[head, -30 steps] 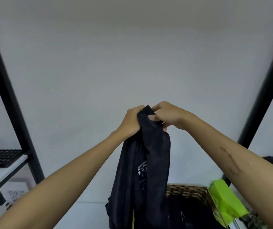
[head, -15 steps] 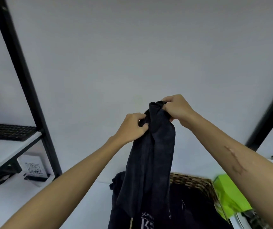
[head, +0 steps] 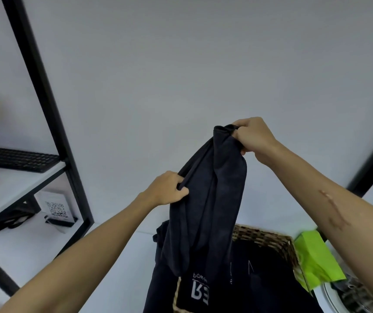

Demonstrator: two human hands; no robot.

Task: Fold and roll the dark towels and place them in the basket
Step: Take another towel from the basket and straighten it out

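A dark towel (head: 212,199) hangs in the air in front of me, bunched and draped down toward the basket. My right hand (head: 252,136) pinches its top corner, raised high. Lower and to the left, my left hand (head: 169,188) grips the towel's left edge. Below stands a woven wicker basket (head: 269,238) holding more dark cloth (head: 260,279), one piece showing white lettering. The towel's lower end overlaps the basket's front left side.
A black metal shelf frame (head: 52,123) stands at the left with a black keyboard (head: 16,158) on its white shelf and a QR-code card (head: 55,208) beneath. A bright green object (head: 316,260) lies right of the basket. White wall behind.
My hands have come apart: the right went up and to the right with the towel's corner, the left slid down along its edge. The view shifted, showing more of the shelf.
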